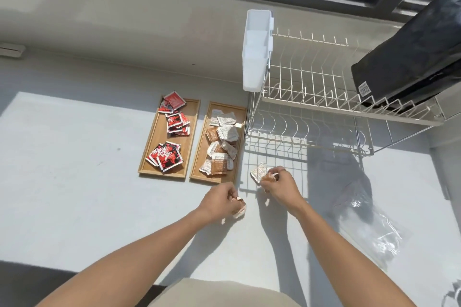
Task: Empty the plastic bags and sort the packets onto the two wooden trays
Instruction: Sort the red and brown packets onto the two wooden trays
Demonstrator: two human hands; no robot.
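Observation:
Two wooden trays lie side by side on the white counter. The left tray (149,159) carries several red and black packets (166,156). The right tray (199,157) carries several white and brown packets (219,149). My left hand (219,200) is shut on a brown and white packet (239,208) just below the right tray's near corner. My right hand (280,185) grips white and brown packets (259,172) to the right of that tray. An emptied clear plastic bag (369,219) lies crumpled on the counter at the right.
A white two-tier wire dish rack (311,107) stands right of the trays, with a white plastic holder (257,50) on its left end and a black bag (414,52) on its upper tier. A window runs along the back. More crumpled plastic (455,294) shows at the bottom right corner.

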